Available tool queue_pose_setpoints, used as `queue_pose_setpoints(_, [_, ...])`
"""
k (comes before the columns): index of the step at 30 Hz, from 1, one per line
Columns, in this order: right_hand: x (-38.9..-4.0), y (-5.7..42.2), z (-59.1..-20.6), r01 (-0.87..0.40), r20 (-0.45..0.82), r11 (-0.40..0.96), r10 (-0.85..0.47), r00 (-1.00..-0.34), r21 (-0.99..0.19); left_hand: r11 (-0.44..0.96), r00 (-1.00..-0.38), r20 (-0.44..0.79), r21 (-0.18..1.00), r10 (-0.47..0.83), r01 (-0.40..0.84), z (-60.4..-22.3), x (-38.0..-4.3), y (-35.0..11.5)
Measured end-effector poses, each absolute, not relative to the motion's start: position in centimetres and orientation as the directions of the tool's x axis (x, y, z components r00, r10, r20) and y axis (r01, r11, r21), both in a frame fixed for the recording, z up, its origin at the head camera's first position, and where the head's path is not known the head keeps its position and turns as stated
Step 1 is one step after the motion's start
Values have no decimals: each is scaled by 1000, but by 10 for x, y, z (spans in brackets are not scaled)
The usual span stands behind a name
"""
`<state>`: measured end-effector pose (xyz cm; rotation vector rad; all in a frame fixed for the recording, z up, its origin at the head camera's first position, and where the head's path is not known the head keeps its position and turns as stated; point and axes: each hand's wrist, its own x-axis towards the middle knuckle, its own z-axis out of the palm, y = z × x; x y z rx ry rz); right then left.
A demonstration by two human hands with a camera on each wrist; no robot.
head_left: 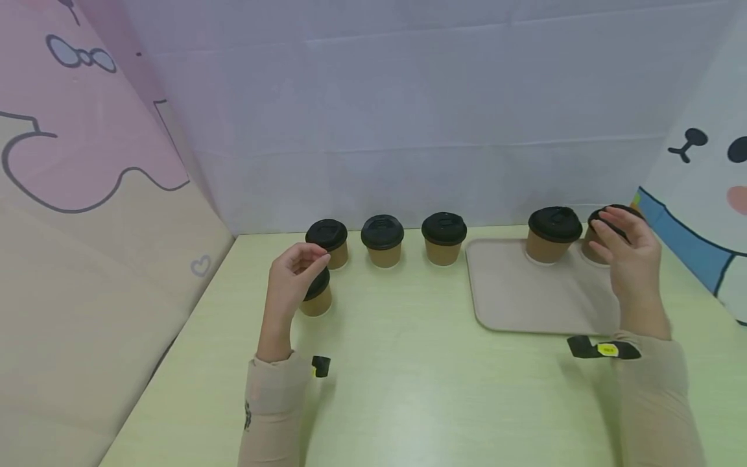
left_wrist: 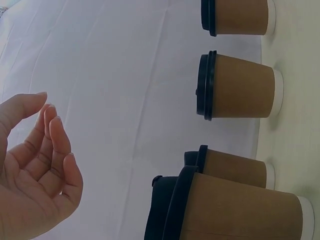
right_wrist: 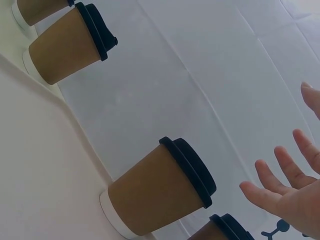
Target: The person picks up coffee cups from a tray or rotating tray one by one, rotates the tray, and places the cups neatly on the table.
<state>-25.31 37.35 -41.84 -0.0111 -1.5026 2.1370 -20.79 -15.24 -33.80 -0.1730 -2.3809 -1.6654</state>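
Note:
My left hand (head_left: 288,275), holding nothing, hovers over the front left paper cup (head_left: 318,302) and partly hides it. In the left wrist view its fingers are loosely bent, apart from that brown cup with a black lid (left_wrist: 245,210). Just behind stands another lidded cup (head_left: 337,257). My right hand (head_left: 636,263), also with nothing in it, is raised with fingers spread above the right side of the beige tray (head_left: 525,305). It overlaps the far right cup (head_left: 594,250); a neighbouring cup (head_left: 548,250) stands upright on the tray's back left part.
Two more lidded cups, a middle one (head_left: 383,253) and one nearer the tray (head_left: 443,251), stand along the back of the pale green table (head_left: 397,376). A white cloth (head_left: 408,130) hangs behind, with printed panels (head_left: 87,272) at the sides.

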Motion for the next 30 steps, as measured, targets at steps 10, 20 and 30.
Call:
queue_pose_setpoints(10, [-209, 330, -364, -431, 238, -409, 444, -864, -804, 381, -965, 251, 887, 79, 262, -344, -216, -121])
queue_pose_setpoints(20, [-210, 334, -363, -425, 202, -413, 483, -852, -805, 426, -929, 268, 831, 255, 357, -336, -241, -57])
queue_pose_setpoints(30, [-210, 337, -363, -449, 217, -382, 516, -829, -808, 387, -861, 222, 823, 457, 417, -339, -246, 17])
